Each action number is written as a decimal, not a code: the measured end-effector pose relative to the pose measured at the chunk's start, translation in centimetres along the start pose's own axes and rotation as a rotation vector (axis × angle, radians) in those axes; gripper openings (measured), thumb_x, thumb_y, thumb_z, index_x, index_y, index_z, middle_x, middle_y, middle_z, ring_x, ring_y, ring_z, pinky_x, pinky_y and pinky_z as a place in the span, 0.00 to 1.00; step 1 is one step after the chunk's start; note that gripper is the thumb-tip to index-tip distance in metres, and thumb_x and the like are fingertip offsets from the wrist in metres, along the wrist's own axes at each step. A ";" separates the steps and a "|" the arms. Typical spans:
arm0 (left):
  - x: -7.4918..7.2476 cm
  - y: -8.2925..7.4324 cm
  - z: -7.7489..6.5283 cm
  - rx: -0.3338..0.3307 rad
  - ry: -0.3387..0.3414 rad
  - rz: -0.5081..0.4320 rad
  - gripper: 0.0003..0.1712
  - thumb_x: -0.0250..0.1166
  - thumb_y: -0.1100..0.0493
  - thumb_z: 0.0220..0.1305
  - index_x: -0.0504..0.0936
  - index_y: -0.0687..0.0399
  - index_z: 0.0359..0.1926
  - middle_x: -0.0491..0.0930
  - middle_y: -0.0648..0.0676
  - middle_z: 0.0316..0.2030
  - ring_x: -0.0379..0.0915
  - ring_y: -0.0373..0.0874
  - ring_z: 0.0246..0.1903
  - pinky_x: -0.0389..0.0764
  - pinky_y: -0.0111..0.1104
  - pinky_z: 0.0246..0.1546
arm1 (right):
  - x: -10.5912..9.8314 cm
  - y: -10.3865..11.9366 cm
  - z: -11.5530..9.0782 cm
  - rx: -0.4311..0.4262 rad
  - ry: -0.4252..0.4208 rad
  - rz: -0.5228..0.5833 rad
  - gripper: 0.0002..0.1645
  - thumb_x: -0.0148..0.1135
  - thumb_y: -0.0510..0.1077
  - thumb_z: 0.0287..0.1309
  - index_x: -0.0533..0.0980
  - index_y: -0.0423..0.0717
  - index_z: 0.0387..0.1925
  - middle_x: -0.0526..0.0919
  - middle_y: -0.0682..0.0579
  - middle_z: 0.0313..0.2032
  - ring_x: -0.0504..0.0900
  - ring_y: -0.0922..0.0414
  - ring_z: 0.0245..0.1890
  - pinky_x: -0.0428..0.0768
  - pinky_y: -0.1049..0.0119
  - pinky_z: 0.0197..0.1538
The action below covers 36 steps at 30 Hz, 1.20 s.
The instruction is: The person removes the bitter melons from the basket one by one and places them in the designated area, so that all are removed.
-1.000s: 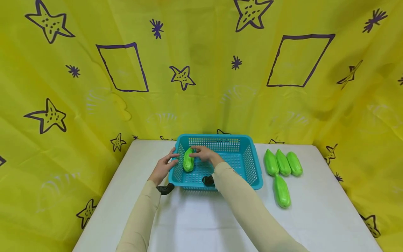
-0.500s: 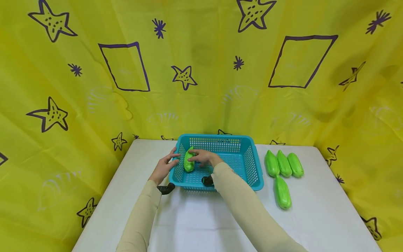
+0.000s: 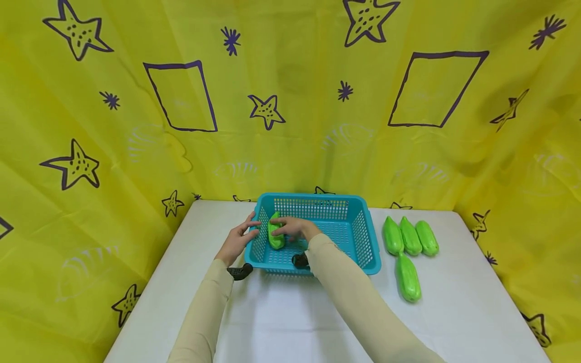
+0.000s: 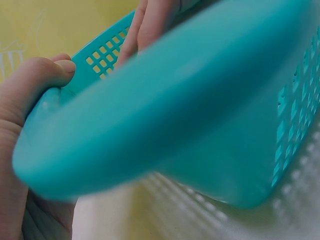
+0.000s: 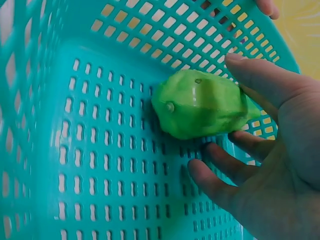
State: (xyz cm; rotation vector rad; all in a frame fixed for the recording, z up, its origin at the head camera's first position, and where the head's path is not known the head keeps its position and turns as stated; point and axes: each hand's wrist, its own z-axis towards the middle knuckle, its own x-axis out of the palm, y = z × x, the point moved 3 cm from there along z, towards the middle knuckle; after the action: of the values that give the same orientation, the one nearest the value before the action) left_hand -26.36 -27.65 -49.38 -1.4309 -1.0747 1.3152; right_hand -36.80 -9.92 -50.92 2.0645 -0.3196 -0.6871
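In the head view, a long green courgette-like vegetable (image 3: 276,233) with a pointed end lies along the left side inside the turquoise basket (image 3: 338,229). Thumb and fingers of my right hand (image 3: 292,228) curl around its far part from the right. The right wrist view shows the vegetable (image 5: 197,104) between thumb and fingers, its blunt end facing the camera and two fingertips spread beside it over the slotted floor. My left hand (image 3: 237,241) grips the basket's left rim. Its thumb (image 4: 64,67) hooks over the edge in the left wrist view, and its other fingers lie outside.
Several more green vegetables rest on the white table (image 3: 281,322) right of the basket: three side by side (image 3: 410,237) and another (image 3: 408,280) just in front. A yellow patterned sheet (image 3: 290,151) hangs behind and along both sides of the table.
My right hand's fingers have moved further over the vegetable, which has shifted slightly to the right. My left hand has kept its place at the rim.
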 end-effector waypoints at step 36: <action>-0.2 2.9 1.6 0.010 -0.034 0.030 0.24 0.57 0.56 0.73 0.72 0.59 0.65 0.47 0.44 0.76 0.33 0.52 0.76 0.56 0.53 0.69 | -2.1 -2.3 -1.8 0.042 0.016 -0.058 0.26 0.51 0.40 0.64 0.75 0.57 0.62 0.64 0.43 0.68 0.74 0.47 0.48 0.80 0.52 0.44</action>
State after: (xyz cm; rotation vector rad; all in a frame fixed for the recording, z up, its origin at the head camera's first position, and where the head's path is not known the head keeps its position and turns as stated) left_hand -27.89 -28.39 -52.28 -1.4266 -1.0710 1.3696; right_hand -37.57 -6.38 -51.35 2.1258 -0.2680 -0.7032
